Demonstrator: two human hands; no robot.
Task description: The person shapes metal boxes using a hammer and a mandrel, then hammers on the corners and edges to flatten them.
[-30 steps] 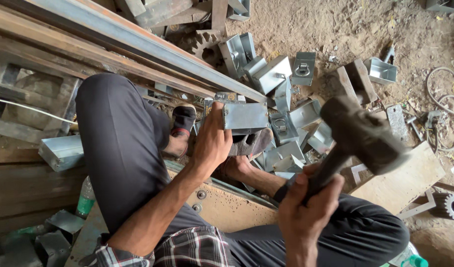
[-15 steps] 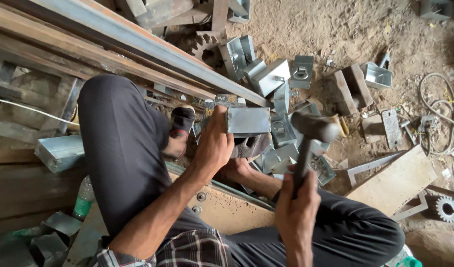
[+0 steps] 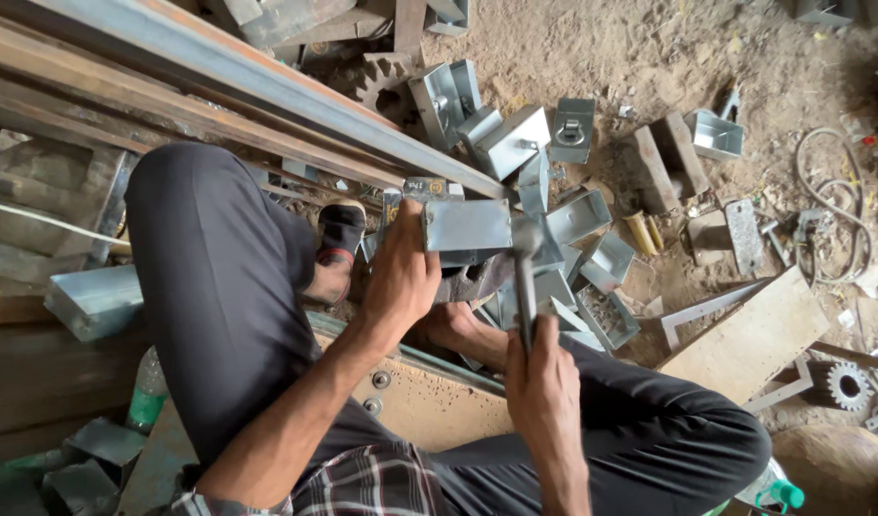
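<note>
Left hand (image 3: 401,277) was clamped on the left end of a bent sheet-metal bracket (image 3: 466,225), fingers wrapped round its edge, holding it roughly level above the floor, just in front of the knees; right hand (image 3: 544,382) was closed tight round the lower end of a hammer (image 3: 525,277) handle, shaft running near vertical in the view, head (image 3: 528,232) blurred and right at the bracket's right edge; cannot tell if it was touching; bracket sat over a dark block, mostly hidden by the hand and bracket; a heap of similar galvanised boxes (image 3: 592,258) lay on the floor just beyond and right of the bracket, some open side up, some tipped; one small box with a ring fitting (image 3: 573,129) stood apart further out; a long steel beam (image 3: 267,86) ran diagonally from upper left down to just behind the bracket; a rusty gear (image 3: 386,81) lay past the beam; wood blocks (image 3: 663,162) near the heap to the right; a flat board (image 3: 759,334) by the right knee; a second gear (image 3: 848,384) at the far right edge; coiled wire (image 3: 835,210) on the dirt floor (image 3: 601,48) upper right; a sandalled foot (image 3: 339,244) tucked beside the left hand; green bottle (image 3: 148,397) low left.
</note>
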